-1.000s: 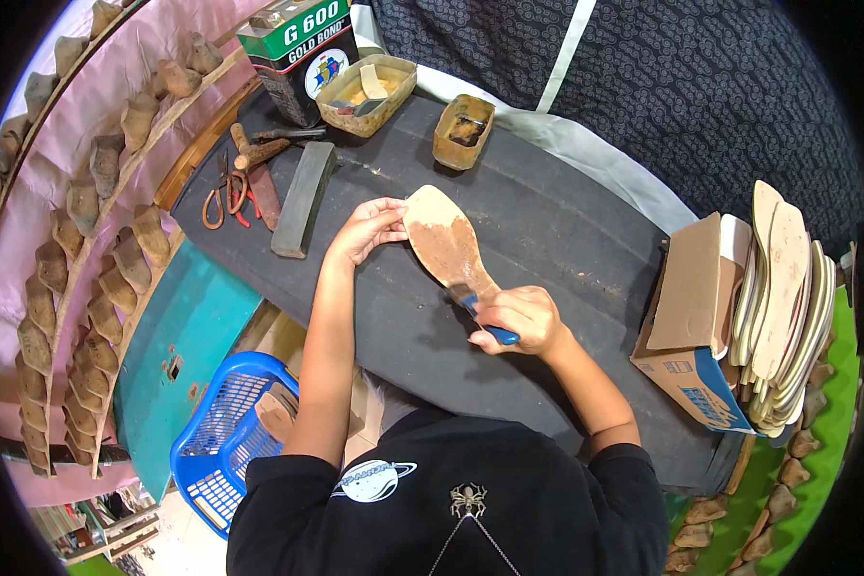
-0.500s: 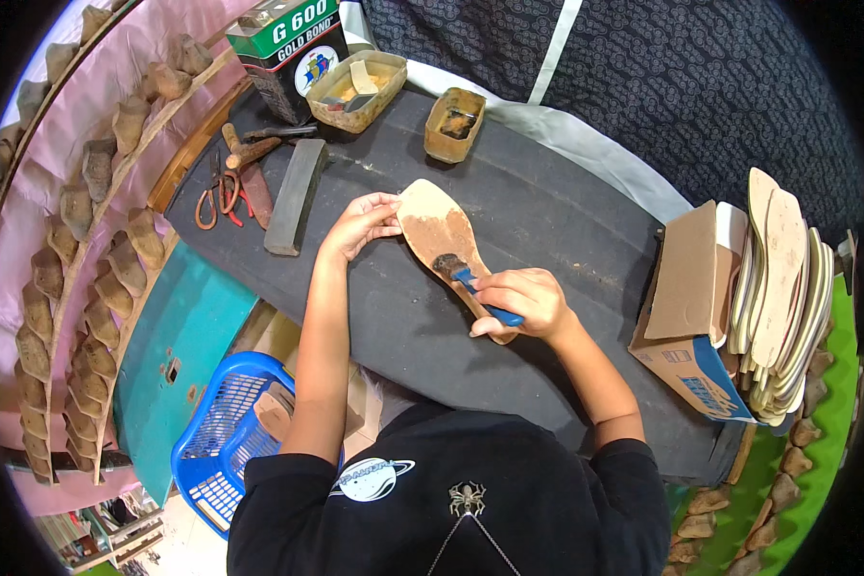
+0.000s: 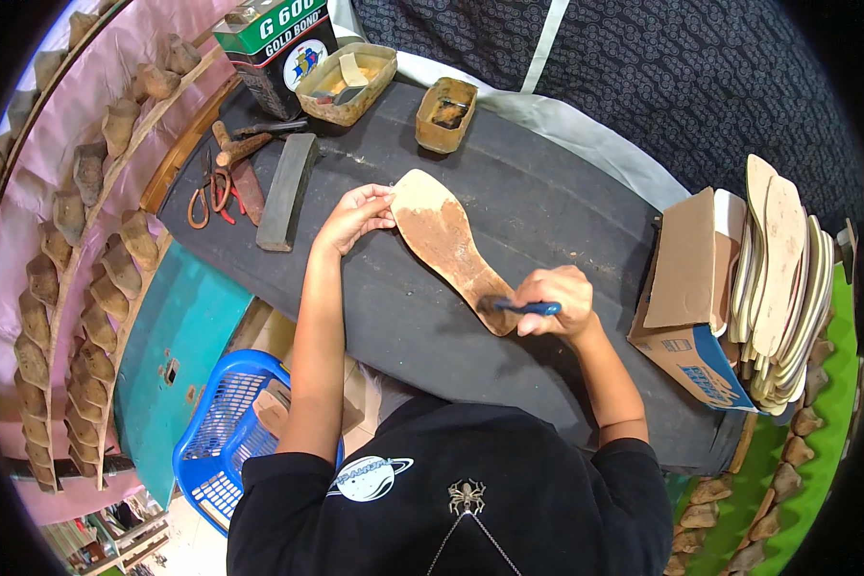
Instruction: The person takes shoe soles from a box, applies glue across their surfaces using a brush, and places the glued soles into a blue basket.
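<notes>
A tan shoe sole [image 3: 446, 240] lies flat on the black worktop [image 3: 566, 211], toe end pointing away to the left. My left hand [image 3: 355, 216] presses its fingertips on the toe end and holds the sole down. My right hand [image 3: 552, 302] is closed around a small blue-handled brush [image 3: 523, 308], whose bristles rest on the heel end, where the surface looks darker and wet.
At the far edge stand a green and black glue can [image 3: 274, 48], a tray of glue [image 3: 348, 82] and a small tin [image 3: 446, 113]. Red-handled scissors [image 3: 209, 187], a grey sharpening stone [image 3: 288, 190] and wooden-handled tools lie left. An open cardboard box [image 3: 691, 317] and stacked soles [image 3: 782, 278] sit right. A blue basket [image 3: 226, 437] stands below.
My right hand has drawn the brush down the sole from its middle to the heel end. My left hand stays on the toe end.
</notes>
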`<act>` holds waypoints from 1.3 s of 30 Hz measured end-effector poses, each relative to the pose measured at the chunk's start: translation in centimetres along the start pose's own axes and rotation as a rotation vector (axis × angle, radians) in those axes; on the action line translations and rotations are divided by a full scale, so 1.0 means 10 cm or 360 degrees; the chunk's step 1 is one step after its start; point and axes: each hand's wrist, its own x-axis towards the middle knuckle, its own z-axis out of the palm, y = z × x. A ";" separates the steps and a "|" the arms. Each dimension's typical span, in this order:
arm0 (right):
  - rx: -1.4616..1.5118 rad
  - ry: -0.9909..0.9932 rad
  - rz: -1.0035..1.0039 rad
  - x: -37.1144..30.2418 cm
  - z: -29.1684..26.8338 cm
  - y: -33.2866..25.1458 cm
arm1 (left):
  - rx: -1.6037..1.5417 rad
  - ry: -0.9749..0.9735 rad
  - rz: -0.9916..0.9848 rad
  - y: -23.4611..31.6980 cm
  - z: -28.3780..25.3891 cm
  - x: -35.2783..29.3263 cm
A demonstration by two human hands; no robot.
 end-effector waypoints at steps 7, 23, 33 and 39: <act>-0.0191 0.0069 -0.0081 0.13 0.19 0.19 | 0.0037 0.0035 0.0044 0.00 0.05 0.00; -0.0148 0.0014 -0.0034 -0.16 0.03 -0.17 | 0.0038 0.0053 0.0070 0.00 0.06 0.01; -0.0181 -0.0209 -0.0213 -0.22 0.09 -0.27 | 0.0032 0.0081 0.0072 -0.02 0.05 0.00; -0.0072 -0.0090 -0.0186 -0.19 0.03 -0.29 | 0.0026 0.0071 0.0085 -0.02 0.05 0.00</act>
